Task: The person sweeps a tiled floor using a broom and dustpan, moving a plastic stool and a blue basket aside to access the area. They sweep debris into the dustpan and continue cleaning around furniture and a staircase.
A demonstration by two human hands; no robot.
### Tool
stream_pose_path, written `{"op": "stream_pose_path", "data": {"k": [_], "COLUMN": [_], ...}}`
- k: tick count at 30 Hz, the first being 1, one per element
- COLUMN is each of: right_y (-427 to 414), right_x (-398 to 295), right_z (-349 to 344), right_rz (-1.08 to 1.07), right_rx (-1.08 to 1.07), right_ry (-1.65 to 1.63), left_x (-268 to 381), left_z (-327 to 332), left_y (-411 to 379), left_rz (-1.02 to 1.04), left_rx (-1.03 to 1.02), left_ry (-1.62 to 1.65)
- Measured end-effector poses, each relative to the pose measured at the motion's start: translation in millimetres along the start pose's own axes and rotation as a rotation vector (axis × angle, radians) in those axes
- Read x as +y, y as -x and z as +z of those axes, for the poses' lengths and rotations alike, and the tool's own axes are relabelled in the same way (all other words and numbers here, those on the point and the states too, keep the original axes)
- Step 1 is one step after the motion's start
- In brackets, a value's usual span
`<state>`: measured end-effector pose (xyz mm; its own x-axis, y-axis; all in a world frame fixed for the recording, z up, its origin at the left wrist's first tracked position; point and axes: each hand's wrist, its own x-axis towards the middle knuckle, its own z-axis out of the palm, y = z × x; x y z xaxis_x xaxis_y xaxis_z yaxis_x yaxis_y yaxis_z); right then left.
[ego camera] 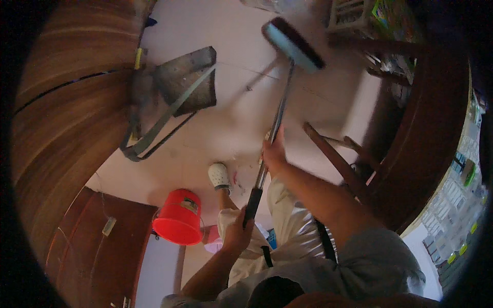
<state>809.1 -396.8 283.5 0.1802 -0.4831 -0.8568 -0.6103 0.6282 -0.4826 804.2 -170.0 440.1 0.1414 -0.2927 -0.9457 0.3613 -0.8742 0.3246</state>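
Observation:
A push broom fills the middle of the view, its light blue head (287, 45) with dark bristles up near the top and slightly blurred. My left hand (238, 233) is closed around the black grip (253, 204) at the lower end of its handle. Farther up, my right hand (274, 154) grasps the metal pole (283, 102). The broom head is out in front of me over the pale floor (231, 131); whether the bristles touch it I cannot tell. To the left is a dark, worn dustpan (192, 84) with a long handle frame.
A red bucket (179, 217) stands left of my legs, near a brown cabinet (104, 238). Wood-grained panels (77, 96) line the left side. Dark wooden furniture (420, 134) with slanting legs (335, 154) takes up the right. Clear-wrapped goods (450, 208) lie at the far right.

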Motion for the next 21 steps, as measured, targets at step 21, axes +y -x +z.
{"op": "stream_pose_path", "data": {"k": [21], "right_y": [65], "right_x": [-102], "right_z": [52], "right_rz": [-0.172], "right_rx": [-0.362], "right_ry": [0.128], "left_x": [121], "left_z": [-59], "left_y": [105], "left_rz": [-0.190], "left_rx": [-0.169], "left_ry": [0.757]}}
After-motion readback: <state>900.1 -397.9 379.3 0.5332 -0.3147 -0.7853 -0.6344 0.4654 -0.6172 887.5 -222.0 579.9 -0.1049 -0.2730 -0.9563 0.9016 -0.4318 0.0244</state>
